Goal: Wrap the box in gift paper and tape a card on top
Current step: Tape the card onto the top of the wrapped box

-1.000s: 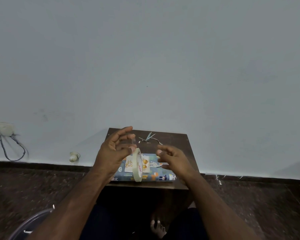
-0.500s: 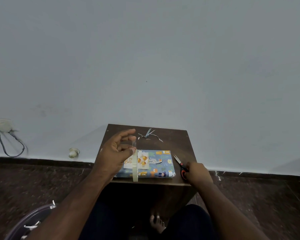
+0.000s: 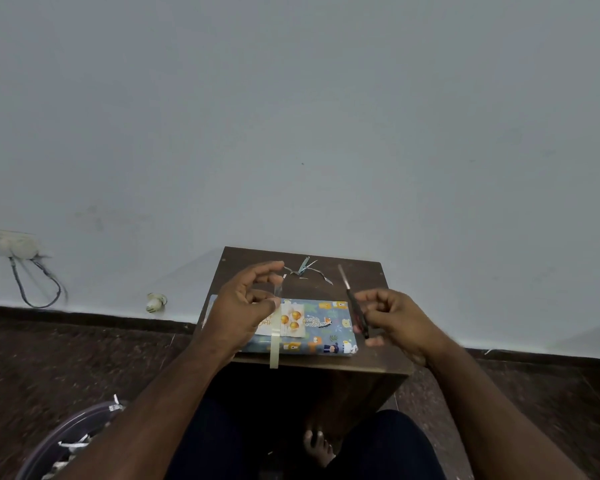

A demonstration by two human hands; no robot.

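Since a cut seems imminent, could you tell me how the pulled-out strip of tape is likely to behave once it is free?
The tape strip looks thin and clear, so probably floppy and nearly weightless. Pinched by the left hand, it would likely curl and stick to itself.

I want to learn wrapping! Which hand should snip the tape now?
The right hand, most likely. It already holds the scissors, blades pointing up beside the clear tape strip. The left hand is busy holding that strip and the tape roll over the wrapped box.
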